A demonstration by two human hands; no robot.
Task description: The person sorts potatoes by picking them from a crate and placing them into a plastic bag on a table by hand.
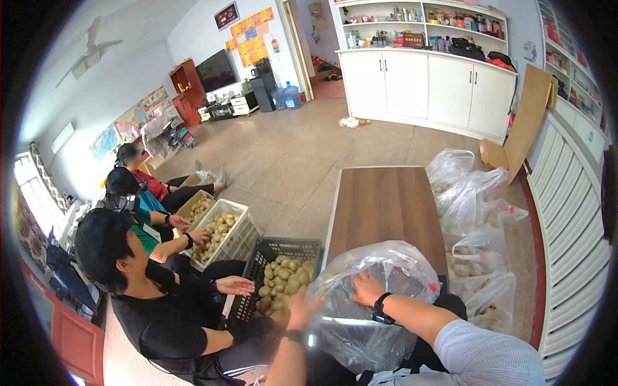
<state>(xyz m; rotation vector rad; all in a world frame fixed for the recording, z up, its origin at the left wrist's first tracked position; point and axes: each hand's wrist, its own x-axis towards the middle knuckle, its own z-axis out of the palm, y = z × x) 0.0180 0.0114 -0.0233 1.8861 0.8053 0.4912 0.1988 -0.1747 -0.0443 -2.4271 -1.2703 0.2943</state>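
Observation:
A large clear plastic bag (412,257) stands with its mouth spread wide at the near edge of the brown table. My right hand (367,289) reaches into the bag's mouth, fingers apart, with a dark watch on the wrist. At the bag's left side is my left hand (304,311), blurred, so whether its fingers grip the plastic cannot be made out. Left of it, potatoes (283,280) fill much of a dark plastic crate (290,244). A co-worker's open hand (235,285) hovers at that crate's left rim.
The wood-topped table (386,206) lies ahead. Several knotted plastic bags (476,257) line the floor at right, beside a white railing (573,238). At left, co-workers sit by a white crate (239,237) and a box, both holding potatoes. White cabinets (405,83) stand behind.

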